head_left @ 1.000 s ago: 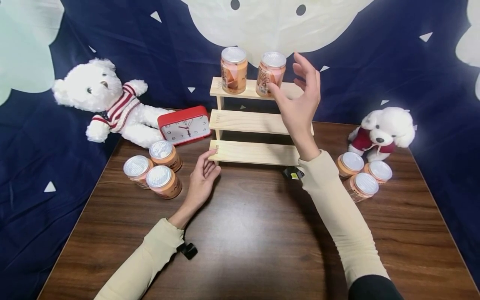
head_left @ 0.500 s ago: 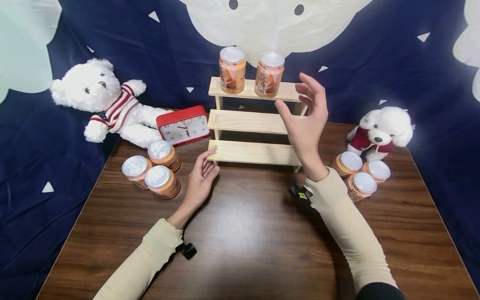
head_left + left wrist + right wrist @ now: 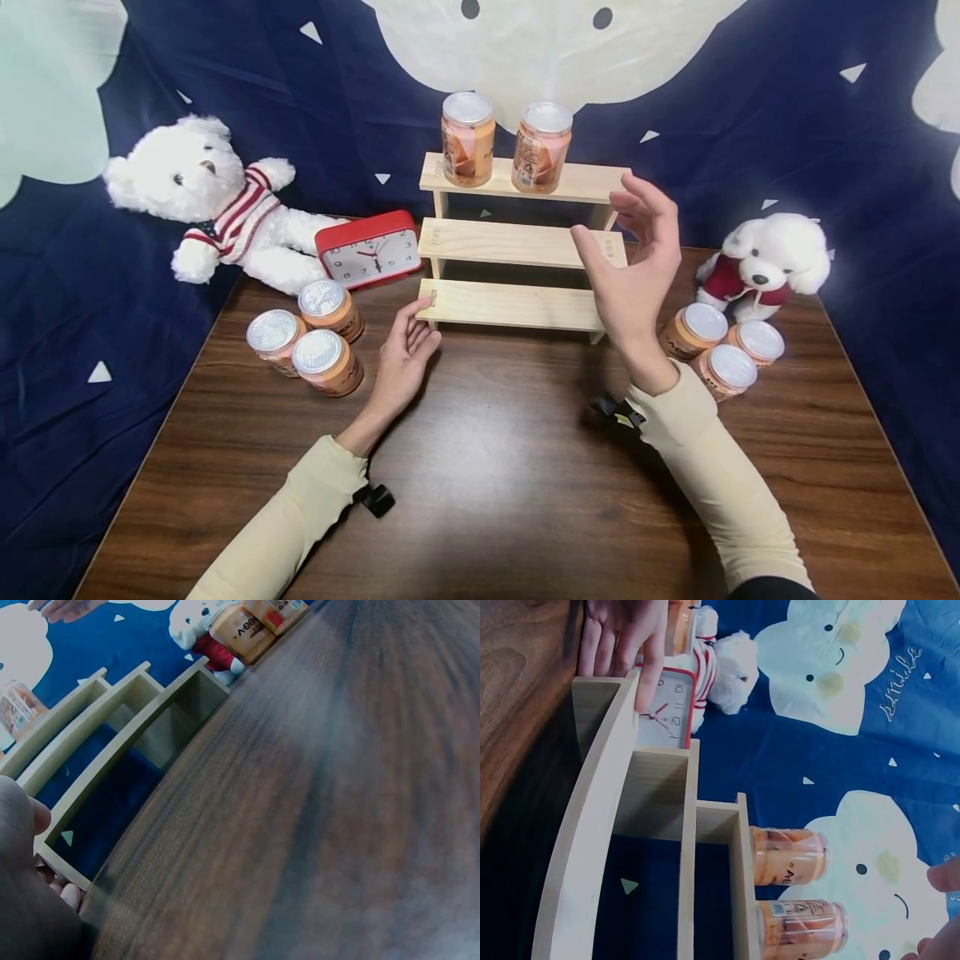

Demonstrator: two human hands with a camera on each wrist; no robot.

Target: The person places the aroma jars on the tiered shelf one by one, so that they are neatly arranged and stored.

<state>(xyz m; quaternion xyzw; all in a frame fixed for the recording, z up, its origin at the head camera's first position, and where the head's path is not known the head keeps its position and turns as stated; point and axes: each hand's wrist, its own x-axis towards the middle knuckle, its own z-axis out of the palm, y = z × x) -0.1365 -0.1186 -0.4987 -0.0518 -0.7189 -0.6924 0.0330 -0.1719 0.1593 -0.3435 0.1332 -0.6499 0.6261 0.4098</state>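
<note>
A three-tier wooden display shelf (image 3: 517,305) stands at the back of the table. My left hand (image 3: 401,367) holds the left end of its lowest step; in the right wrist view, one finger of the left hand (image 3: 626,637) lies along the step and the others are against the end panel. Two orange fruit jars with silver lids, a left jar (image 3: 468,142) and a right jar (image 3: 542,148), stand upright side by side on the top step. My right hand (image 3: 637,267) hovers off the shelf's right end, fingers loosely curved with nothing between them.
Several jars form two clusters: left jars (image 3: 327,367) and right jars (image 3: 723,371). A red clock (image 3: 369,250) and a white teddy bear (image 3: 225,200) are at the left. A white plush dog (image 3: 761,262) sits at the right, before a blue backdrop (image 3: 300,100).
My right hand has drawn away from the right jar on the top step, moving right and down. The left hand keeps its place on the shelf.
</note>
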